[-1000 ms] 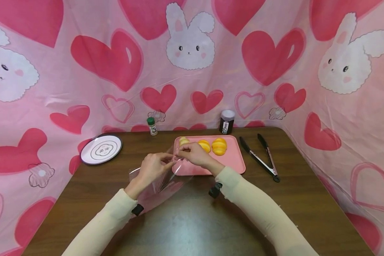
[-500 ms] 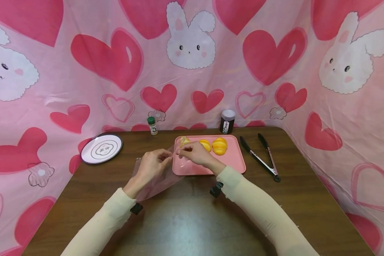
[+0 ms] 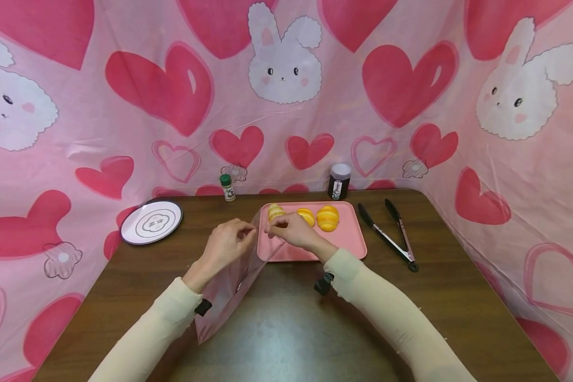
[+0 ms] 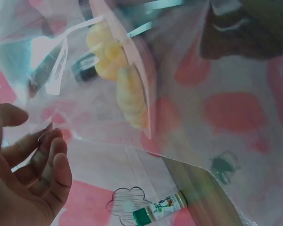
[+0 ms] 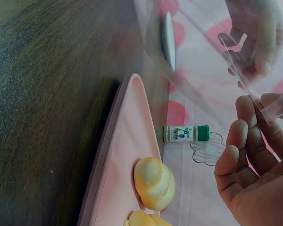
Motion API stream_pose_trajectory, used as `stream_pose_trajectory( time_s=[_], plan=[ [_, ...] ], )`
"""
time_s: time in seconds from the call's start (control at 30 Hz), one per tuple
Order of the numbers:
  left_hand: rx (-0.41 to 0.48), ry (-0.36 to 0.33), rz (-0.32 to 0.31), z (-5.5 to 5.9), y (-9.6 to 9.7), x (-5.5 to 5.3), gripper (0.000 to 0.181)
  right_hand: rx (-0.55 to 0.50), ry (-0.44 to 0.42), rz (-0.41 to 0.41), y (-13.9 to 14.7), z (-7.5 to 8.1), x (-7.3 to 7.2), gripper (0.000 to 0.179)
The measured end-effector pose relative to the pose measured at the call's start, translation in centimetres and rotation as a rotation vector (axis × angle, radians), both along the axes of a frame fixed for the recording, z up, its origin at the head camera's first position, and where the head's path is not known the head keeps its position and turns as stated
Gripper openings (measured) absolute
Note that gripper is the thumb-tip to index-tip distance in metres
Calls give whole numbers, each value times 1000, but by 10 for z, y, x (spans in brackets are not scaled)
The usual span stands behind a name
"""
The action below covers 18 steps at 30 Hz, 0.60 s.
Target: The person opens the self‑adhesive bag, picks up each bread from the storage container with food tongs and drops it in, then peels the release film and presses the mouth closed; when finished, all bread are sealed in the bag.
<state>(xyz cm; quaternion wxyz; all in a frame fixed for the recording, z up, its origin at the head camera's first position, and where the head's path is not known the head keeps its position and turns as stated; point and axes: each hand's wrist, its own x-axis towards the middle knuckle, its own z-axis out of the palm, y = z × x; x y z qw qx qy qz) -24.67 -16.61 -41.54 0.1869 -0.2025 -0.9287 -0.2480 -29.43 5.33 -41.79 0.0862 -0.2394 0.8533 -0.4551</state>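
Observation:
A clear plastic bag (image 3: 224,297) hangs below and between my two hands, over the table left of the pink tray. My right hand (image 3: 288,229) pinches its upper edge above the tray's left part; in the right wrist view the right hand (image 5: 259,165) has film between thumb and fingers. Close beside it, my left hand (image 3: 228,241) is at the film, fingers bent and thumb apart from them. The left hand (image 4: 30,169) shows this gap in the left wrist view. Three yellow bread rolls (image 3: 327,218) lie on the pink tray (image 3: 334,249), the left one partly behind my right hand.
Black-tipped tongs (image 3: 387,239) lie spread to the right of the tray. Behind it stands a dark jar (image 3: 339,183) with a pale lid. A green-capped shaker (image 3: 227,189) is at the back left, and a white plate (image 3: 153,223) near the left edge.
The bag's lower part has swung, first up and now down toward the front, hanging longer. My left hand has shifted slightly away from the right hand, which stays nearly in place.

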Motion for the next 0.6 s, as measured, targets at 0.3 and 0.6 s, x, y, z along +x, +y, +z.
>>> stream_pose_trajectory(
  time_s=[0.3,0.6],
  plan=[
    [55,-55,169,9,2,1,28,4,-29,-4,1,0,1,18],
    [-13,-25,168,11,2,1,11,47,-15,-28,0,-2,2,17]
  ],
)
